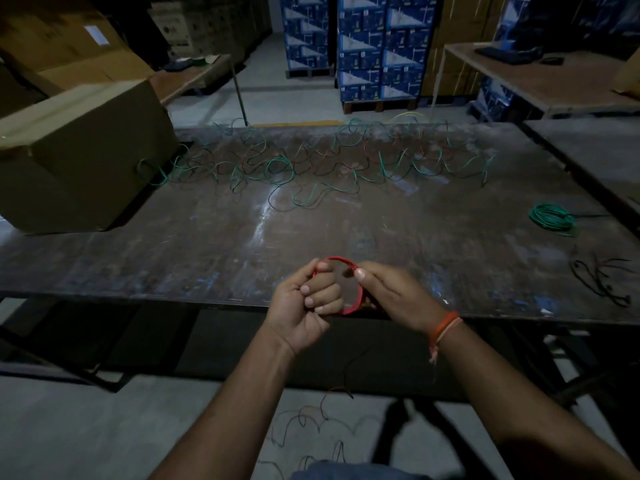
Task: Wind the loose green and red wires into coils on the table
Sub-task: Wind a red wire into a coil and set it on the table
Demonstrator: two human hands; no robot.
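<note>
Both hands meet just above the near edge of the table: the left hand has its fingers curled tight around a red coil, while the right hand pinches the coil's upper right side between thumb and fingertips. Farther back, loose green and red wires sprawl across the tabletop beside a cardboard box, and a wound green coil lies near the right edge.
</note>
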